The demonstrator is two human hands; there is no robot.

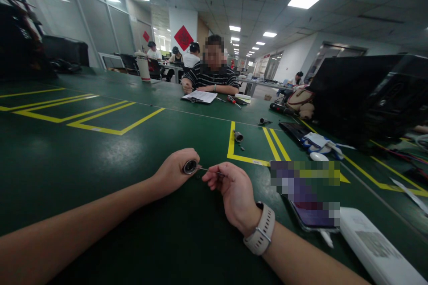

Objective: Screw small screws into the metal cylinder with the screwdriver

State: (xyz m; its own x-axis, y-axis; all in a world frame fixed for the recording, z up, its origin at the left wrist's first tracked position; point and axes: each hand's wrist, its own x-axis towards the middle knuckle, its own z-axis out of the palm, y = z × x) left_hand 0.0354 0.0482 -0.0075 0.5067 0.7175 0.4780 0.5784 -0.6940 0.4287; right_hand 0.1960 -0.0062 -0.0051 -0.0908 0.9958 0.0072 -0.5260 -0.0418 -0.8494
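Observation:
My left hand (175, 170) is closed around a small round metal part (190, 167), its dark, ring-shaped open end facing me. A thin metal rod (207, 170) runs from the side of that part to the fingers of my right hand (236, 189), which are pinched on its other end. Whether the rod is a hex key or another tool I cannot tell. On the green table (133, 231), just under the metal part, lies a tiny dark piece (198, 177). A similar metal cylinder (238, 136) rests inside a yellow tape outline, with small dark bits (242, 147) beside it.
To the right are a phone (310, 213) with a cable, a white power bank (377, 245), a white mouse (319, 156) and a large black case (361, 93). Another metal part (263, 121) lies farther back. Across the table sits a person (210, 78) behind a clipboard (200, 96).

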